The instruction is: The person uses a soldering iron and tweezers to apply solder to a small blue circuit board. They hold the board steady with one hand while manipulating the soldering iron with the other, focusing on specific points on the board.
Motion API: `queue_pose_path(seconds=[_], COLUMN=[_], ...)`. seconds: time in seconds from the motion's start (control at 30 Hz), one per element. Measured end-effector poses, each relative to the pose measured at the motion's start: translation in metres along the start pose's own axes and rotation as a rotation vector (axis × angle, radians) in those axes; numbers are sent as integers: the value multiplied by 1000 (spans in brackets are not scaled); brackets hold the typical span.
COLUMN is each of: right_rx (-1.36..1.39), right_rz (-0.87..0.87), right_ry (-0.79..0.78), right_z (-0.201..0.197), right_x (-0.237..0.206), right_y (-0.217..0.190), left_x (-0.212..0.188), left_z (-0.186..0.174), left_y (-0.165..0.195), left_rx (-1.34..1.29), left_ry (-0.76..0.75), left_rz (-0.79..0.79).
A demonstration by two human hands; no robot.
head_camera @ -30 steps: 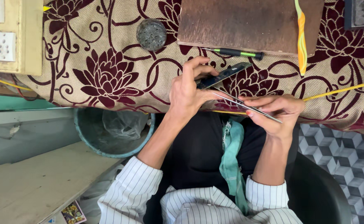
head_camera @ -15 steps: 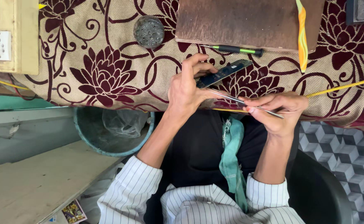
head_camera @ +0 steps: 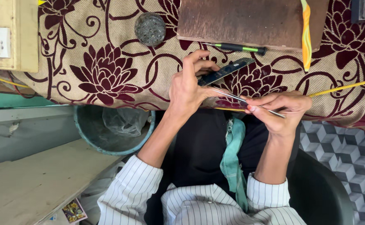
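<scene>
In the head view, the person is working on a small part with a thin tool. The left hand [head_camera: 188, 85] is closed around one end of a narrow dark circuit board [head_camera: 226, 71]. It holds the board up just above the table [head_camera: 107, 50], which has a flowery cloth over it. The right hand [head_camera: 284, 109] pinches a pair of thin metal tweezers [head_camera: 240, 99] between thumb and fingers.

The tweezers point left, and their tips are right by the left thumb, just under the near edge of the board. I cannot tell if the tips grip anything, because it is too small to see.

I think this is the picking or poking step, done at the end of the board that the left hand holds. The next move needs a very steady right hand, and the left hand must hold the board without moving.

The board's free end sticks out to the right and far from the person. It is near a green-handled screwdriver [head_camera: 240, 48] lying on the table.
</scene>
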State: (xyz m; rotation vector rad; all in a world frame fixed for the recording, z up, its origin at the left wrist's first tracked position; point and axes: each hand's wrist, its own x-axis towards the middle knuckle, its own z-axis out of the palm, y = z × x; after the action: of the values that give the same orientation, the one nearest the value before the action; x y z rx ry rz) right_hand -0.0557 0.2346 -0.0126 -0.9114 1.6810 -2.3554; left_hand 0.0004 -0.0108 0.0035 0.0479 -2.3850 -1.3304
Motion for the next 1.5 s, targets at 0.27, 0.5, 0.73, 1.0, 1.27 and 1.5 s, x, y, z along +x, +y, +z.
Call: queue_pose_path(seconds=[0.27,0.5,0.73,1.0,1.27,1.5], right_rx=[13,22,26,394,488,471], right_rz=[7,22,39,-5,12,40], right_ry=[4,-2,50,221,301,304], right_z=[0,0,4,-4,-9,-5], right_x=[3,2,0,-6,-10,-9], right_y=[1,-3,0,21,31,32], left_x=[0,1,1,5,21,29], left_z=[0,2,0,1,-18,-84], left_y=[-1,0,3,3,14,34], left_rx=[-4,-32,-138,-130,-270,236], left_ry=[1,-5,18,33,89,300], left_rz=[-20,-67,-49,-28,-222,-108])
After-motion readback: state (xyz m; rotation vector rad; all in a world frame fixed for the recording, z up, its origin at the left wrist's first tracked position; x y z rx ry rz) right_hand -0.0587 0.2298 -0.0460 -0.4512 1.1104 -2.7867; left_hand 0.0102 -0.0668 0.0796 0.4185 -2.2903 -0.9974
